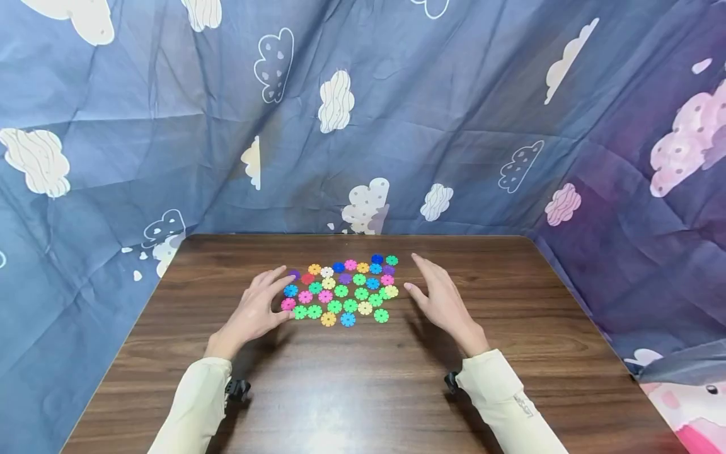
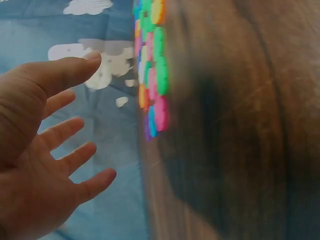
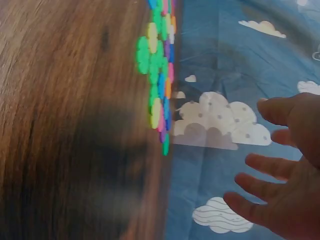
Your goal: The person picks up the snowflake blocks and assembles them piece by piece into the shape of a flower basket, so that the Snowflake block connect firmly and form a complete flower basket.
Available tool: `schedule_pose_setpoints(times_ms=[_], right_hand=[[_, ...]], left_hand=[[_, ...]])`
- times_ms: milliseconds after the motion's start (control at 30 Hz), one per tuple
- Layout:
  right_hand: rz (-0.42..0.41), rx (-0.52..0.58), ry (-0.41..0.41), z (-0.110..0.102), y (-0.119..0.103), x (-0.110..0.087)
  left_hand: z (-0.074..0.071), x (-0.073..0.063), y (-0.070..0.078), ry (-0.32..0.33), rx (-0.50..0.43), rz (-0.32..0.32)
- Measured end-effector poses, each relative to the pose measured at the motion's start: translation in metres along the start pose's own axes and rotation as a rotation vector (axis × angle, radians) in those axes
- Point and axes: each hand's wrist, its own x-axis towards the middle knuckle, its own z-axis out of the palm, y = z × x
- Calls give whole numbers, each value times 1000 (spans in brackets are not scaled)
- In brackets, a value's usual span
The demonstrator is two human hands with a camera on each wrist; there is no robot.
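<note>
Many small notched plastic discs (image 1: 341,291) in green, pink, blue, yellow, orange, purple, red and white lie flat in a loose patch on the table. My left hand (image 1: 258,308) hovers at the patch's left edge, fingers spread, overlapping a purple disc (image 1: 294,275) in the head view. On the other side, my right hand (image 1: 445,301) is held just right of a pale yellow disc (image 1: 391,291), thumb and fingers apart. Both wrist views show the palms free of any object, with the discs (image 2: 160,75) seen edge-on beyond the fingers.
The discs rest on a dark wood-grain table (image 1: 363,378). A blue cloth (image 1: 306,157) printed with clouds hangs behind the table and along its sides. Each wrist carries a small black camera (image 1: 238,389) beneath a pale sleeve (image 1: 195,397).
</note>
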Motion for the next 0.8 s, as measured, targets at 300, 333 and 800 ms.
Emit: schedule_pose_setpoints(times_ms=[300,333,800], right_hand=[[-40,15,-134,22,7,16],[-33,24,-164,25,9,18],[22,-52,-419,47,18,35]], left_hand=[[17,8,-7,-99,-14,70],[18,9,-8,-116,-16,65],[31,18,-11,-194,-3,54]])
